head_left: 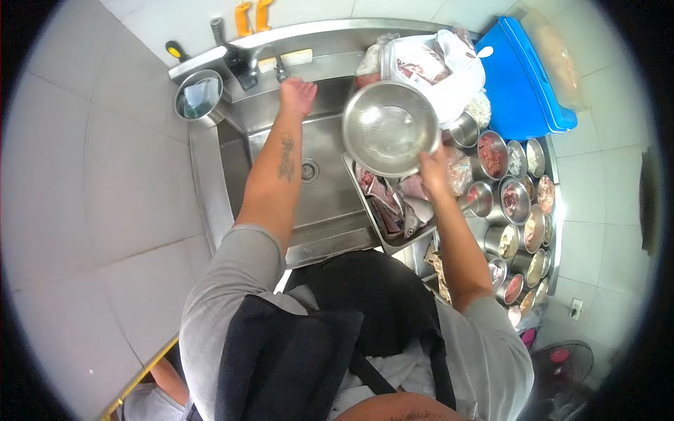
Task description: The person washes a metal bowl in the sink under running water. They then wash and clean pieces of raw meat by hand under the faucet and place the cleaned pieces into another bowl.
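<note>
My left hand [298, 97] is stretched over the back of the steel sink, right by the tip of the faucet [280, 70]. Its fingers look loosely curled, and no object shows in them. On the other side, my right hand [433, 168] grips the rim of a round metal bowl [390, 128], tilted so that its inside faces me. The bowl looks wet and holds no food. Beneath it, a metal tray [401, 245] contains raw fish pieces [393, 203], partly covered by the bowl and my right forearm. The sink basin [326, 203] lies below my left forearm.
A steel pot [200, 98] stands at the sink's left corner. White plastic bags [456, 77] with meat sit behind the bowl, beside a blue bin [519, 84]. Several metal containers [516, 200] of ingredients crowd the right counter. Another person's arm [168, 379] shows at lower left.
</note>
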`<action>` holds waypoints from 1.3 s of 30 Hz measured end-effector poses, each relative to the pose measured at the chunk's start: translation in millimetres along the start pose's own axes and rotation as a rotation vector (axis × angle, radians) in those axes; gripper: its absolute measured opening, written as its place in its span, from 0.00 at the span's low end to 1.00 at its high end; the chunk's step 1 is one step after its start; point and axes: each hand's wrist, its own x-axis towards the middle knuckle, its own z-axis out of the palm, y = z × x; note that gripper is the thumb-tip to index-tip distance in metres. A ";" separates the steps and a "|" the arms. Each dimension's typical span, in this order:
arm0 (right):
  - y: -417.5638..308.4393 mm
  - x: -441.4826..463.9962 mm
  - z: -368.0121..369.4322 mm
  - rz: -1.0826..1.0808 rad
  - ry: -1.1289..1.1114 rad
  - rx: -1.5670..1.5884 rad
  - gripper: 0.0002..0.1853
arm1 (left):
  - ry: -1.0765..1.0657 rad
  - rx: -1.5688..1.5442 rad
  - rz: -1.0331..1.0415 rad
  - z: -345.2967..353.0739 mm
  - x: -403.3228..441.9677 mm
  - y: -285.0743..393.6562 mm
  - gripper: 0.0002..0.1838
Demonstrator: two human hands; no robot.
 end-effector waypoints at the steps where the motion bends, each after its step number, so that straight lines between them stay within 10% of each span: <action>1: 1.4 11.2 1.4 0.035 0.112 -0.200 0.38 | -0.128 -0.170 0.003 8.1 4.2 2.8 0.31; 7: 58.7 95.2 120.4 -0.186 0.034 -0.951 0.27 | -0.352 -0.337 0.109 -31.9 -59.6 112.9 0.26; 12: 151.9 160.7 188.2 -0.047 -0.026 -1.015 0.23 | 0.274 1.401 0.539 -92.4 -125.0 119.6 0.26; 15: 181.5 172.9 214.5 0.351 -0.172 -0.296 0.25 | 0.108 1.135 0.131 -121.7 -175.6 126.1 0.27; 17: 157.5 169.1 233.8 0.325 -0.417 -0.991 0.32 | 0.094 1.094 0.051 -127.0 -201.1 120.9 0.27; 19: 176.0 188.2 268.1 -0.052 -0.476 -1.294 0.31 | 0.209 1.558 0.410 -163.3 -194.9 100.3 0.26; 22: 136.0 189.0 325.6 -0.550 -0.746 -1.218 0.23 | 0.210 1.631 0.418 -166.2 -196.1 84.4 0.25; 25: 94.1 197.4 355.5 -0.428 -1.066 -1.425 0.24 | 0.250 1.650 0.551 -204.0 -156.8 80.3 0.23; 27: 157.5 253.1 322.2 -0.597 -0.743 -1.352 0.19 | 0.238 1.597 0.706 -211.1 -141.5 83.4 0.21; 29: 90.3 250.3 285.0 0.326 -0.857 -1.211 0.16 | 0.219 0.913 0.471 -202.8 -132.3 86.9 0.17; 31: 84.9 258.0 245.5 -0.677 -1.685 -1.564 0.15 | 0.271 1.171 0.745 -201.8 -109.4 74.7 0.16; 33: 120.5 243.7 219.8 -0.567 -1.399 -1.643 0.14 | 0.259 1.229 0.816 -174.7 -97.4 53.1 0.16; 34: 166.4 241.5 204.8 -0.399 -1.136 -1.524 0.13 | 0.002 1.956 0.968 -161.6 -106.6 46.2 0.17; 37: 228.1 195.0 194.9 0.243 -0.420 -0.584 0.15 | -0.481 1.912 0.644 -135.4 -107.1 47.3 0.19; 39: 206.6 139.9 231.5 0.546 -0.186 -0.170 0.17 | -0.131 1.935 0.577 -134.2 -70.9 34.5 0.19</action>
